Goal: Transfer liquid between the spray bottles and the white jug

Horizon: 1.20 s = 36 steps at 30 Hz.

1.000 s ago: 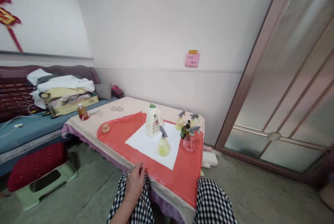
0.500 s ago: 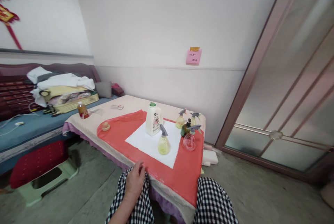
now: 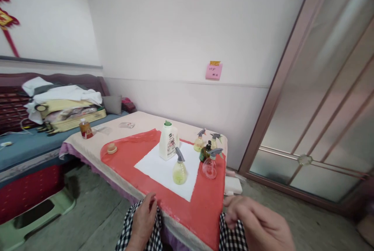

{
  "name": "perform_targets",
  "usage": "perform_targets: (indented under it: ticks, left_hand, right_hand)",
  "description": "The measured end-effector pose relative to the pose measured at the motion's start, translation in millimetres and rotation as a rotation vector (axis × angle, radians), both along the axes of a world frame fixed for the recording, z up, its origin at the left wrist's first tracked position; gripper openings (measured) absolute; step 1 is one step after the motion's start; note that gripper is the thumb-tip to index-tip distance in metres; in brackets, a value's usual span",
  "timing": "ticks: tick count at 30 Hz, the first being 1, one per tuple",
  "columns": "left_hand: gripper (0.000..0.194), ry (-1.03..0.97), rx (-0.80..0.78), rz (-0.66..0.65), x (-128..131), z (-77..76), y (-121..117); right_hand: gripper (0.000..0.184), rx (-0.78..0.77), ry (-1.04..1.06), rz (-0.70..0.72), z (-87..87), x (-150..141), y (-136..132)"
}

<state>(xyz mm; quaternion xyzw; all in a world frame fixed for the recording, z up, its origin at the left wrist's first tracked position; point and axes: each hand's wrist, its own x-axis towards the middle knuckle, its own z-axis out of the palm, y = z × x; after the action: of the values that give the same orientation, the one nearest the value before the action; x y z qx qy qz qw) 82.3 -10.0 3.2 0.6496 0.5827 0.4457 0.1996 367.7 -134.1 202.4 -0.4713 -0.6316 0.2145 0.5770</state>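
Observation:
My left hand (image 3: 145,216) rests on my checked trouser leg beside the table's front edge. Its fingers are loosely bent and a little apart, with nothing in them. My right hand (image 3: 258,221) is over my other leg, right of the table corner, its fingers curled in and no object showing. On a white sheet (image 3: 163,175) stand a large white jug (image 3: 167,145) with a green top and a clear spray bottle (image 3: 179,173) of yellowish liquid with a grey trigger head. Neither hand touches them. Right of the sheet is a pinkish clear spray bottle (image 3: 209,167).
Behind it stand a dark pump bottle (image 3: 205,152) and two yellowish spray bottles (image 3: 199,143). A red cloth (image 3: 131,142) covers part of the table, with a small round beige object (image 3: 112,148) on it. A stool (image 3: 35,204) stands left; a glass door (image 3: 315,118) is right.
My right hand has come into view at the lower right. My left hand still lies on my leg. The whole view has shifted slightly, and the bottles keep their places on the table.

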Motion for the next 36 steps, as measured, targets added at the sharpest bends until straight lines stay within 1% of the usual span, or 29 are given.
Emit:
perform_targets:
  ticks: [1, 3, 6, 8, 10, 11, 12, 14, 15, 16, 19, 21, 27, 31, 34, 36]
  left_hand:
    - [0.027, -0.001, -0.001, 0.004, 0, -0.9, 1]
    - [0.028, -0.002, -0.002, 0.013, -1, -2.6, 3]
    - [0.029, -0.003, -0.007, 0.015, -2, -4.8, 6]
    - [0.028, 0.000, -0.013, 0.012, -4, -6.5, 8]
    - [0.029, 0.003, -0.020, 0.010, -5, -8.7, 11]
    - [0.029, 0.004, -0.023, 0.012, -6, -10.1, 12]
    - [0.029, 0.005, -0.027, 0.014, -7, -11.7, 14]
    - [0.030, 0.007, -0.035, 0.021, -8, -15.0, 17]
    - [0.030, 0.008, -0.040, 0.024, -9, -16.6, 19]
    - [0.030, 0.010, -0.045, 0.028, -10, -18.1, 20]
    - [0.029, 0.020, -0.065, 0.033, -12, -21.2, 22]
    - [0.028, 0.029, -0.082, 0.034, -12, -22.3, 22]
    - [0.028, 0.041, -0.136, 0.053, -11, -23.5, 19]
    - [0.026, 0.013, -0.154, 0.056, -9, -19.9, 21]
    - [0.027, -0.036, -0.149, 0.013, 0, -13.7, 30]
    - [0.033, -0.072, -0.137, -0.024, 13, -8.8, 40]
  right_hand:
    - [0.044, -0.062, -0.057, -0.025, -12.1, -2, 10]
    - [0.051, -0.198, -0.300, -0.098, -43.0, -1, 28]
    - [0.050, -0.263, -0.450, -0.154, -93.4, 5, 50]
    - [0.039, -0.328, -0.548, -0.168, -122.9, 7, 59]
    - [0.026, -0.399, -0.643, -0.164, -147.6, 5, 65]
    - [0.025, -0.427, -0.685, -0.154, -158.3, 2, 67]
    - [0.034, -0.449, -0.724, -0.141, -168.1, -1, 69]
    - [0.062, -0.470, -0.788, -0.090, -185.3, -8, 71]
    - [0.073, -0.471, -0.814, -0.055, -193.1, -12, 72]
    - [0.080, -0.468, -0.836, -0.015, -200.4, -15, 73]
    - [0.083, -0.460, -0.886, 0.080, -220.2, -22, 74]
    - [0.082, -0.451, -0.907, 0.097, -231.7, -23, 73]
    - [0.085, -0.368, -0.961, 0.059, -257.0, -21, 72]
    - [0.087, -0.281, -1.014, 0.025, -272.5, -17, 77]
    - [0.087, -0.182, -1.056, 0.004, -283.6, -14, 82]
    - [0.086, -0.105, -1.083, -0.014, -290.4, -11, 86]
